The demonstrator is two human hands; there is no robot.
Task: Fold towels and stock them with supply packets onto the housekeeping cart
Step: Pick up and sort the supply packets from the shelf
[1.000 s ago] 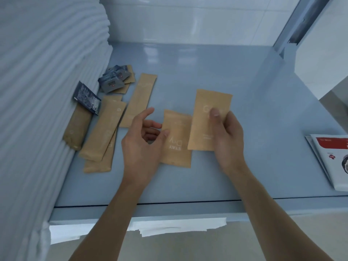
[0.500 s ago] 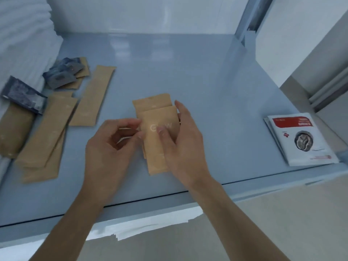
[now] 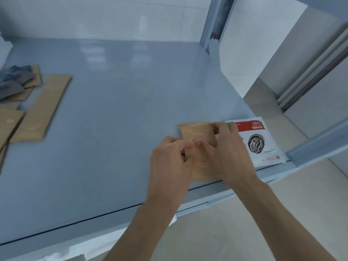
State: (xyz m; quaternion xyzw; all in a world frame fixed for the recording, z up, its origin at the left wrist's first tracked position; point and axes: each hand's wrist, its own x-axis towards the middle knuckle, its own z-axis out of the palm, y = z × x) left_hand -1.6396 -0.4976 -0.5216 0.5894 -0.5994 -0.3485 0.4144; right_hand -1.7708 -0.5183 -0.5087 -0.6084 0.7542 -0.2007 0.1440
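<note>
Both my hands hold a small stack of brown paper supply packets [image 3: 198, 134] near the front right of the grey-blue cart shelf [image 3: 122, 110]. My left hand [image 3: 169, 162] pinches the stack's left edge with thumb and curled fingers. My right hand [image 3: 226, 153] grips its right side, thumb on top. The stack's far end touches the shelf beside a white and red coffee packet [image 3: 261, 142]. More long brown packets [image 3: 41, 108] and dark blue sachets [image 3: 13, 80] lie at the shelf's left.
A metal upright post [image 3: 211, 23] rises at the shelf's back right corner, and a rail [image 3: 318, 146] runs along the right edge. White towel edges [image 3: 75, 253] show under the shelf's front lip. Tiled floor lies to the right.
My hands brought the two brown packets together into a stack and carried it rightward to the coffee packet. The view swung right, so the towel stack at the left left the frame.
</note>
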